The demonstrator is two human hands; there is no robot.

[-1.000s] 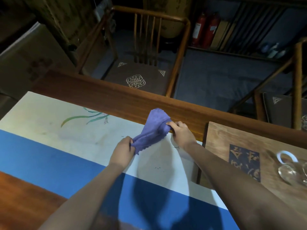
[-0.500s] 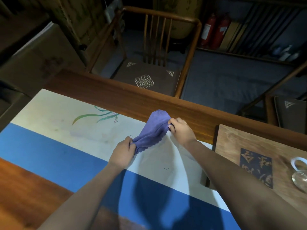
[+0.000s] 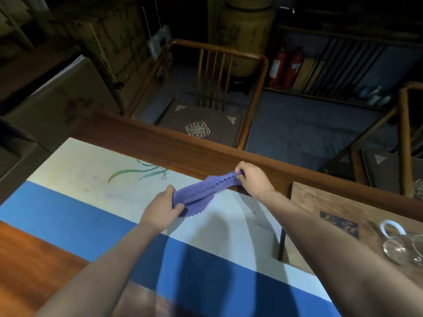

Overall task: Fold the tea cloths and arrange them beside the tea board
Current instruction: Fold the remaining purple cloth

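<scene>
Both hands pulled apart since last second: my left hand (image 3: 160,208) and right hand (image 3: 251,179) pinch purple tea cloth (image 3: 201,191) ends, now stretched taut above runner (image 3: 80,161), left of tea board (image 3: 343,207). Bunch gone; fold next, I judge.

Dim room, dark soft shadows on the table runner (image 3: 68,161), wide-angle bowed edges.

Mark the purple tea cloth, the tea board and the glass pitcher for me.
purple tea cloth (image 3: 201,191): head view, middle of the stretched cloth between both hands.
tea board (image 3: 320,200): head view, bare wood near its far left corner.
glass pitcher (image 3: 398,248): head view, its clear body, on the board.
</scene>
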